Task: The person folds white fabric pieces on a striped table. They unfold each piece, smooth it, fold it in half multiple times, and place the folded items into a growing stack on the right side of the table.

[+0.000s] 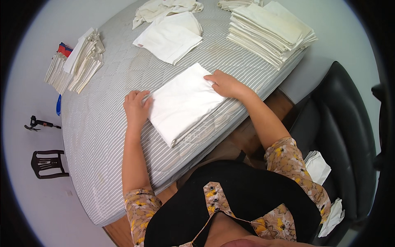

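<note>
A folded white cloth point(185, 101) lies flat on the striped mattress point(98, 136) in front of me, its layered edge facing my body. At its left edge rests my left hand point(138, 105), fingers bent and a little apart, the thumb by the cloth. My right hand point(224, 83) is closed on the far right edge, with thumb and fingers at the fabric. What lies under its fingertips is hidden. Just beyond, another flat folded white cloth point(170, 37) lies on the mattress.
A tall stack of folded cream cloths point(269, 35) stands at the far right, near the mattress edge. A crumpled cloth point(164, 10) lies at the back, and leaning cloth piles point(86, 61) at the far left. A black leather chair point(337, 136) holding white cloths point(317, 168) is at my right.
</note>
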Demonstrator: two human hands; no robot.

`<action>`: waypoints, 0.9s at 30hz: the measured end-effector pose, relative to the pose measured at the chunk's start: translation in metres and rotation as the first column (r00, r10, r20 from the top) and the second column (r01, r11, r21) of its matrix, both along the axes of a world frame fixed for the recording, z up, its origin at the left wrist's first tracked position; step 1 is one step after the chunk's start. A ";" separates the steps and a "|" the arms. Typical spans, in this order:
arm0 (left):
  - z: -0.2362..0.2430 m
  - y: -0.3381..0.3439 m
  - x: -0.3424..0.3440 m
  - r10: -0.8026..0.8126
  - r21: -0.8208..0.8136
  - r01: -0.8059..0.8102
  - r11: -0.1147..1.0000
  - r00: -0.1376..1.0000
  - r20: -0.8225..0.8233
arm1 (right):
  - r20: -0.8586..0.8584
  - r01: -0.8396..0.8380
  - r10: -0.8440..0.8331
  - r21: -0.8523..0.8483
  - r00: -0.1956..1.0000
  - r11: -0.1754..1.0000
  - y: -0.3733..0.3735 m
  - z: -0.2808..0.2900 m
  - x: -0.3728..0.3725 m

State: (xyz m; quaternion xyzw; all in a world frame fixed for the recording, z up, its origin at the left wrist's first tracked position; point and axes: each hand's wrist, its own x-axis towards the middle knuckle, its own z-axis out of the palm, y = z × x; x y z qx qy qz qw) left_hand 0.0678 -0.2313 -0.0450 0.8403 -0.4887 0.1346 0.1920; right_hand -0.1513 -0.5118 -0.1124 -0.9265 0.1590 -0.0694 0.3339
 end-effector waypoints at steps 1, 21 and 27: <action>0.002 -0.003 -0.011 -0.025 -0.050 0.030 0.998 0.995 0.097 | 0.013 -0.007 0.008 -0.016 1.000 1.000 0.000 0.000 -0.001; -0.026 0.005 -0.091 -0.134 0.427 0.174 0.887 0.983 -0.122 | 0.344 -0.034 0.207 -0.447 0.916 0.894 0.073 0.040 0.008; -0.025 0.006 -0.094 -0.143 0.444 0.169 0.880 0.985 -0.092 | 0.015 -0.176 0.205 -0.461 0.979 0.870 0.104 0.010 -0.003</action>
